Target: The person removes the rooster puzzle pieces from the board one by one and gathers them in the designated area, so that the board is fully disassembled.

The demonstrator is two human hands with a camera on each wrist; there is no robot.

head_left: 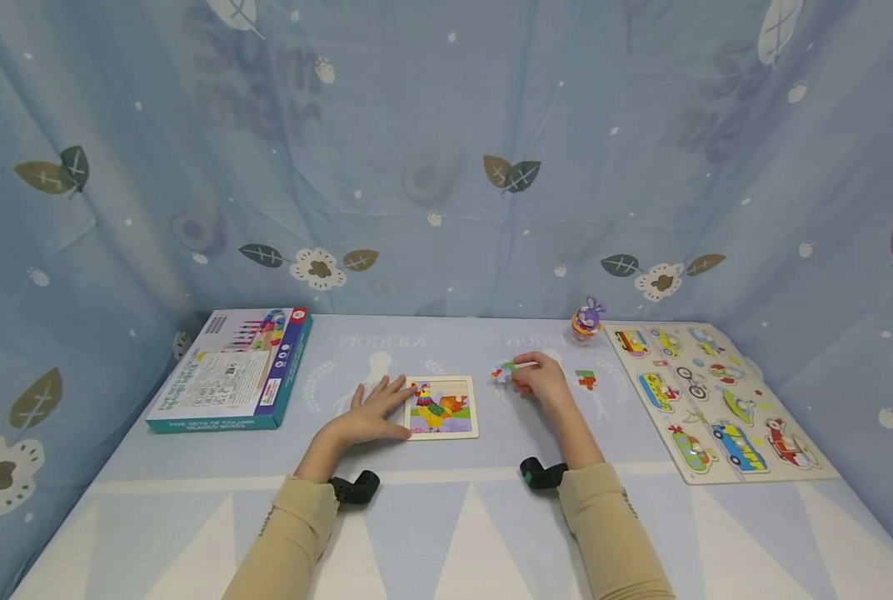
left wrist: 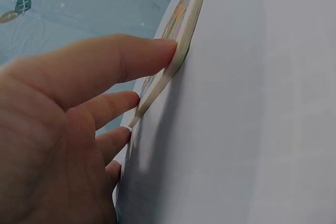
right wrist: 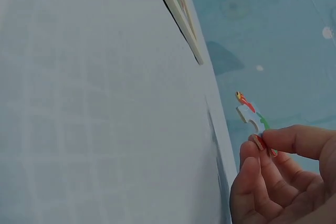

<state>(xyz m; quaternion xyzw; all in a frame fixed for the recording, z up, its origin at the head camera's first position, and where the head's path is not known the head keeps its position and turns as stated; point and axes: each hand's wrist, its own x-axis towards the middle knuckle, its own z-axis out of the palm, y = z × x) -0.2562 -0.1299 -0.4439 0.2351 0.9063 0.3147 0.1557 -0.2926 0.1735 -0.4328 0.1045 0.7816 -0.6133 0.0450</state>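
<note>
A small wooden tray puzzle (head_left: 441,421) with a rooster picture lies on the table between the two hands. The left hand (head_left: 371,414) rests at its left side with fingers spread. In the left wrist view, the thumb (left wrist: 149,56) touches the pale wooden edge. To the right of the tray, the right hand (head_left: 542,382) pinches a jigsaw piece (right wrist: 254,116) between thumb and fingers. That piece is light blue with red and green parts and has knobbed edges. Another jigsaw piece (head_left: 586,379), green and orange-red, lies on the table right of the right hand.
A boxed set (head_left: 229,371) lies at the left. On the right is a large wooden board (head_left: 705,408) with vehicle pictures. A purple rabbit figurine (head_left: 587,319) stands near the back edge. A patterned blue curtain (head_left: 446,225) hangs behind the table.
</note>
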